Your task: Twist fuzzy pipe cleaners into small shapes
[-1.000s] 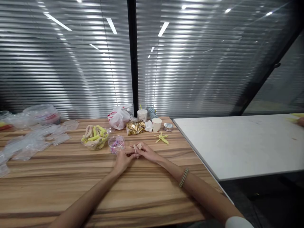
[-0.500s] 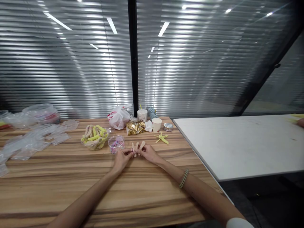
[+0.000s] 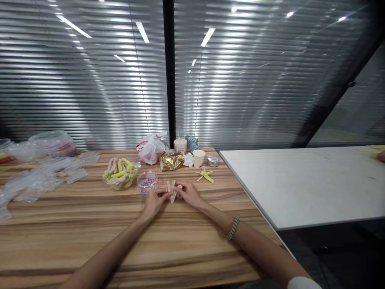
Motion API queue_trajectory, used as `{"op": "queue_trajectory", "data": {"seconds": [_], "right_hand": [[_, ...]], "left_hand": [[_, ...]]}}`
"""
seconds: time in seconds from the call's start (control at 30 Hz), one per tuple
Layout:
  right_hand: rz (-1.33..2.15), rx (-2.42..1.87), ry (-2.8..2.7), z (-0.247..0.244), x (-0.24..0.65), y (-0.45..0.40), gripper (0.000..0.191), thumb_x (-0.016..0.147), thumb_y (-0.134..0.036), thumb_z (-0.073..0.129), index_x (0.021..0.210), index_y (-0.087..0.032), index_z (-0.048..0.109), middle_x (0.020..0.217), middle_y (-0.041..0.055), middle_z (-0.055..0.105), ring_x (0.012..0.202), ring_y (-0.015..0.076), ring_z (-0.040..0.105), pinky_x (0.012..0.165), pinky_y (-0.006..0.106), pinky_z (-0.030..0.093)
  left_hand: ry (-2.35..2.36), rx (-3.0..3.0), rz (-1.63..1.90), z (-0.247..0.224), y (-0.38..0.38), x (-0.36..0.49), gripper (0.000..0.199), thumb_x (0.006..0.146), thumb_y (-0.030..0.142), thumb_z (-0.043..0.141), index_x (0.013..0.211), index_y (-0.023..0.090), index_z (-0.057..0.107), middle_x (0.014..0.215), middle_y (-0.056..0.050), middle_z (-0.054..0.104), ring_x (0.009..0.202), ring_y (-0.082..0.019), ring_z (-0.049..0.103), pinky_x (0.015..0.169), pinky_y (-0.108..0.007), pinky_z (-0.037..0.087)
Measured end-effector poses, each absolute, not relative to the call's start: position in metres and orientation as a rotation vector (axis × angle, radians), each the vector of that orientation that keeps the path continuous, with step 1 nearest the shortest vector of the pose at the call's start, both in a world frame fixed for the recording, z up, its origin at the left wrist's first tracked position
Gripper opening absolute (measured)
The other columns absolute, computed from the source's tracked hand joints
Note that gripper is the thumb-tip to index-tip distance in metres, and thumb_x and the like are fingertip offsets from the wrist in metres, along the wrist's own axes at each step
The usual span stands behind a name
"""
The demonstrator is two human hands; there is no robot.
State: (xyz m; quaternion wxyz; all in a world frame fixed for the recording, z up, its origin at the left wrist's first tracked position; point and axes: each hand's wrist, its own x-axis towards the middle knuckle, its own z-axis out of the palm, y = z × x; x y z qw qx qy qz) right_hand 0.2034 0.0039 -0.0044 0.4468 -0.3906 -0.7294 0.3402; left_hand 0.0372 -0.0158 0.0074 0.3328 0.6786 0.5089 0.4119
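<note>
My left hand (image 3: pixel 154 202) and my right hand (image 3: pixel 188 194) meet at the middle of the wooden table (image 3: pixel 75 241). Between their fingertips they pinch a small bundle of beige fuzzy strips (image 3: pixel 172 191), probably pipe cleaners, and the fingers hide part of it. Just left of my left hand stands a small clear round container (image 3: pixel 147 183) holding pink and blue bits. Farther left, a clear bowl (image 3: pixel 119 174) holds beige and yellow-green strips. Right of my right hand lies a yellow-green star of crossed strips (image 3: pixel 204 175).
Along the table's back edge are a white plastic bag (image 3: pixel 149 149), a gold foil packet (image 3: pixel 171 161), paper cups (image 3: pixel 198 158) and a small metal tin (image 3: pixel 213 161). Crumpled clear plastic bags (image 3: pixel 39 176) lie at left. A white table (image 3: pixel 300 180) adjoins at right, with another person's hand (image 3: pixel 380 155) at its far edge.
The beige strips, fanned upright between my fingers before, are now drawn together into a narrower bundle. Both hands stay close together at the same spot.
</note>
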Motion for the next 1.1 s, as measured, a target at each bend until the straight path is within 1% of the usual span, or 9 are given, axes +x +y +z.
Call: {"op": "queue_trajectory", "data": {"seconds": [0.07,0.13,0.37,0.47,0.6,0.7,0.8,0.93,1.1], "right_hand": [[0.796,-0.971,-1.788,-0.006,0.203,0.004,0.030,0.074,-0.037,0.057,0.092,-0.014,0.063,0.090,0.0052,0.058,0.076,0.0090,0.053,0.065,0.017,0.044],[0.797,-0.978,-1.742,-0.007,0.203,0.005,0.032,0.070,-0.036,0.062,0.094,-0.014,0.063,0.090,0.0050,0.059,0.079,0.0098,0.053,0.068,0.018,0.045],[0.820,-0.924,-1.734,-0.007,0.202,0.001,0.038,0.063,-0.041,0.067,0.090,-0.014,0.062,0.086,0.0034,0.057,0.074,0.0084,0.052,0.064,0.017,0.043],[0.853,-0.887,-1.768,-0.005,0.202,0.000,0.041,0.062,-0.043,0.069,0.090,-0.014,0.062,0.084,0.0025,0.056,0.072,0.0077,0.050,0.062,0.016,0.041],[0.833,-0.887,-1.871,0.000,0.203,-0.004,0.034,0.067,-0.044,0.064,0.080,-0.012,0.062,0.078,0.0014,0.056,0.067,0.0063,0.048,0.059,0.015,0.038],[0.738,-0.892,-1.915,0.006,0.203,-0.007,0.029,0.073,-0.041,0.060,0.074,-0.012,0.061,0.077,0.0016,0.056,0.069,0.0069,0.048,0.062,0.016,0.038],[0.618,-0.896,-1.886,0.009,0.203,-0.010,0.026,0.075,-0.037,0.058,0.073,-0.012,0.061,0.079,0.0030,0.057,0.074,0.0085,0.050,0.066,0.017,0.038],[0.549,-0.900,-1.862,0.008,0.203,-0.011,0.022,0.076,-0.034,0.056,0.075,-0.012,0.060,0.079,0.0035,0.057,0.073,0.0086,0.050,0.063,0.017,0.037],[0.504,-0.865,-1.927,0.005,0.201,-0.011,0.018,0.077,-0.030,0.056,0.074,-0.013,0.059,0.081,0.0030,0.057,0.076,0.0085,0.050,0.068,0.018,0.038]], "left_hand": [[1.333,1.806,1.054,0.009,-0.017,0.037,0.027,0.066,0.038,0.062,0.077,0.015,0.072,0.077,-0.005,0.070,0.071,-0.021,0.062,0.064,-0.027,0.044],[1.316,1.846,1.032,0.010,-0.019,0.038,0.024,0.068,0.035,0.060,0.078,0.016,0.072,0.080,-0.004,0.070,0.074,-0.021,0.063,0.067,-0.027,0.044],[1.296,1.994,0.941,0.009,-0.020,0.038,0.020,0.072,0.030,0.056,0.075,0.018,0.072,0.074,-0.002,0.070,0.069,-0.020,0.062,0.063,-0.024,0.041],[1.268,2.073,0.919,0.009,-0.020,0.036,0.023,0.075,0.031,0.054,0.069,0.017,0.071,0.070,-0.002,0.069,0.066,-0.018,0.060,0.060,-0.023,0.039],[1.219,2.102,0.914,0.010,-0.019,0.035,0.023,0.076,0.031,0.053,0.071,0.017,0.071,0.071,-0.002,0.070,0.066,-0.018,0.060,0.062,-0.023,0.040],[1.195,2.104,0.908,0.011,-0.019,0.035,0.020,0.075,0.030,0.055,0.072,0.018,0.072,0.074,-0.002,0.070,0.067,-0.017,0.061,0.066,-0.023,0.042],[1.195,2.106,0.885,0.012,-0.019,0.036,0.021,0.075,0.032,0.056,0.074,0.018,0.072,0.077,-0.002,0.070,0.072,-0.018,0.063,0.069,-0.023,0.043],[1.216,2.158,0.905,0.013,-0.021,0.037,0.019,0.076,0.030,0.055,0.078,0.020,0.071,0.082,-0.001,0.070,0.076,-0.017,0.063,0.071,-0.023,0.043],[1.278,2.260,0.893,0.011,-0.024,0.037,0.016,0.075,0.023,0.056,0.077,0.021,0.072,0.077,-0.002,0.070,0.072,-0.016,0.060,0.069,-0.023,0.042]]}}
